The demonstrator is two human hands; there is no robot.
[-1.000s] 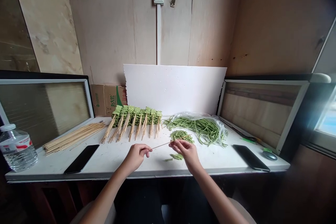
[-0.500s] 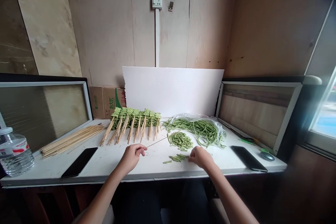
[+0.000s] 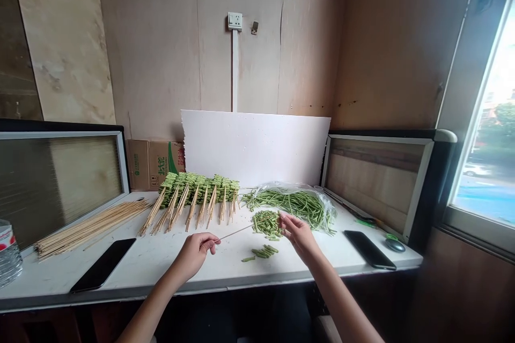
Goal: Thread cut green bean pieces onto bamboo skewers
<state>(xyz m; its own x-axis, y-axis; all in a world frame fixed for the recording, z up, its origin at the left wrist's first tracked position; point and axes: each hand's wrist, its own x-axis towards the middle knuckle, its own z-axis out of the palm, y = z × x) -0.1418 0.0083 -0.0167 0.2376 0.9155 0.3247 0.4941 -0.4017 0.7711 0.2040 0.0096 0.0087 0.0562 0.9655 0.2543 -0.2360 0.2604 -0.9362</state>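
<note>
My left hand [image 3: 200, 251] is closed on the near end of a thin wooden skewer [image 3: 237, 232], which points right toward the pile of cut green bean pieces [image 3: 266, 223]. At the right edge of that pile is my right hand [image 3: 296, 231], its fingers pinched together; what they hold is too small to make out. A few loose bean pieces [image 3: 263, 251] lie in front of the pile. Behind it, long green beans [image 3: 298, 201] rest in a clear plastic bag. Filled skewers [image 3: 197, 187] are stacked at the back left, sticks pointing forward.
Bare skewers [image 3: 88, 225] lie at the left beside a black phone [image 3: 104, 265] and a water bottle [image 3: 8, 257]. Another phone [image 3: 369, 250] and a mouse [image 3: 395, 245] are at the right. A white board [image 3: 255, 147] and a cardboard box [image 3: 155, 163] stand behind.
My right hand has moved up from the loose pieces in front to the right edge of the bean pile. The camera view has shifted, and my left hand still holds the skewer.
</note>
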